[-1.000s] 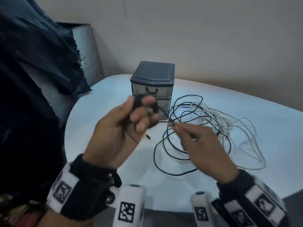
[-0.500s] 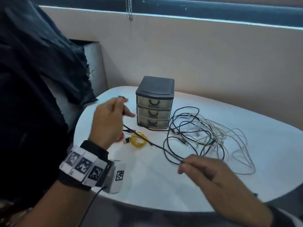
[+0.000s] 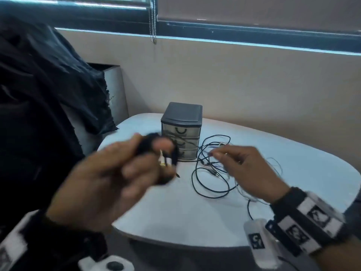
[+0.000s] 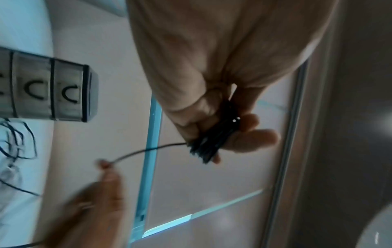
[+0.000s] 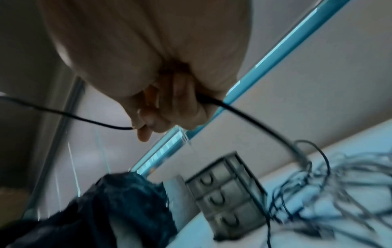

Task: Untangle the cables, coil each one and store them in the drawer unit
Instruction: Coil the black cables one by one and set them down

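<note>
The person holds both hands up over the white table (image 3: 175, 212). The left hand (image 3: 109, 180) has its fingers and thumb curled tight round a small bundle of black cable (image 4: 210, 142), wound into loops that poke out past the fingertips. One thin strand of the same black cable runs from the bundle across to the right hand (image 3: 248, 171), which pinches it between thumb and fingertips (image 4: 104, 163). From that hand the strand drops down to the tangle of cables (image 3: 213, 167) lying on the table, where black loops and pale ones (white or grey, I think, the picture is blurry there) cross over each other. The tangle lies just beside the drawer unit (image 3: 181, 130), on the person's right of it. The drawer unit stands upright near the back of the table, with a dark top and three see-through drawers, each with a curved black handle, and all three look pushed in. A dark cloth (image 3: 48, 85) hangs on the person's left, next to the table. Behind the table is a plain wall with a window above it, and a bead chain (image 3: 153, 20) hangs down from the blind.
</note>
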Available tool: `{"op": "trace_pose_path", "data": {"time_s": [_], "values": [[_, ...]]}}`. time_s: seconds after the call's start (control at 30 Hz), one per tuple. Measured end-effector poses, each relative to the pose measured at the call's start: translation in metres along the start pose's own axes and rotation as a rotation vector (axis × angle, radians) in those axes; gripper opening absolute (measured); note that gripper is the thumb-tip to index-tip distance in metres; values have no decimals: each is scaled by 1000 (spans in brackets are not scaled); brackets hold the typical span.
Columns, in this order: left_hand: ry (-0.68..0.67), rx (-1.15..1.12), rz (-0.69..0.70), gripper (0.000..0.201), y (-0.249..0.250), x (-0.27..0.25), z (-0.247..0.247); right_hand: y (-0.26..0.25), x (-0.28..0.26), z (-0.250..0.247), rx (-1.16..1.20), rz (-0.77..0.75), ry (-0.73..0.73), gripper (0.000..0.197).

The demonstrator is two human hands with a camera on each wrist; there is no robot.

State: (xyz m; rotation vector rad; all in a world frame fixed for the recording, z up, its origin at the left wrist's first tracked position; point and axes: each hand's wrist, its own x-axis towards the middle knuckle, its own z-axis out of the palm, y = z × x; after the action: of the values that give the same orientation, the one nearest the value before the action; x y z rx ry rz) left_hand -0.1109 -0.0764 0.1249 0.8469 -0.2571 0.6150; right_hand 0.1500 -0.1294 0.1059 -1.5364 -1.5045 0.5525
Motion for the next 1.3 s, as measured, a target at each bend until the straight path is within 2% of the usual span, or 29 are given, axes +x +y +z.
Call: {"op": "trace_pose_path", "data": {"time_s": [0.07,0.17,0.23,0.33,0.4,0.47,0.5,0.53,0.57,0.6,0.63,0.7,0.8,0.9,0.93,0.97,1.07,1.13,1.23,1.3], "values": [[178,-31,163,46,21,6,-6,12,-11,23,-60,15,-130,18],[620,112,343,38,32,17,-30,17,-31,48,-170,-8,-322,23],[797,215,450,32,30,23,-47,9,-44,55,-183,-62,-417,23],[963,502,486,29,16,27,-68,-6,-53,44,-187,-135,-352,19],[1023,978,399,37,-2,27,-78,-14,-52,30,-201,-187,-255,16],[910,1491,138,44,-26,24,-80,-19,-46,15,-195,-248,-124,16],[801,1622,-43,46,-39,21,-78,-20,-40,9,-185,-266,-42,16],[680,1622,-222,47,-49,19,-72,-18,-33,2,-181,-271,41,16],[565,1491,-365,48,-58,17,-63,-15,-24,-3,-175,-251,117,16],[466,1279,-445,46,-64,16,-52,-9,-14,-8,-160,-212,173,15],[408,1038,-450,42,-65,16,-39,-2,-5,-12,-127,-156,196,14],[424,646,-348,39,-59,18,-19,12,5,-13,-61,-47,168,12],[477,315,-140,38,-37,22,-12,31,0,1,-18,61,44,18],[288,22,-10,35,-9,20,-24,40,-18,24,-58,100,-77,23],[288,-31,45,36,-2,20,-28,42,-26,32,-106,75,-105,24],[340,-29,116,38,4,21,-31,42,-35,39,-147,38,-136,25],[635,191,342,36,16,28,-37,28,-63,54,-165,-53,-248,26],[768,396,406,30,16,30,-51,12,-79,59,-144,-91,-346,20],[909,918,369,28,6,27,-72,-11,-90,50,-79,-138,-394,14],[864,1314,186,31,-11,20,-81,-23,-90,33,-25,-135,-303,19]]}}
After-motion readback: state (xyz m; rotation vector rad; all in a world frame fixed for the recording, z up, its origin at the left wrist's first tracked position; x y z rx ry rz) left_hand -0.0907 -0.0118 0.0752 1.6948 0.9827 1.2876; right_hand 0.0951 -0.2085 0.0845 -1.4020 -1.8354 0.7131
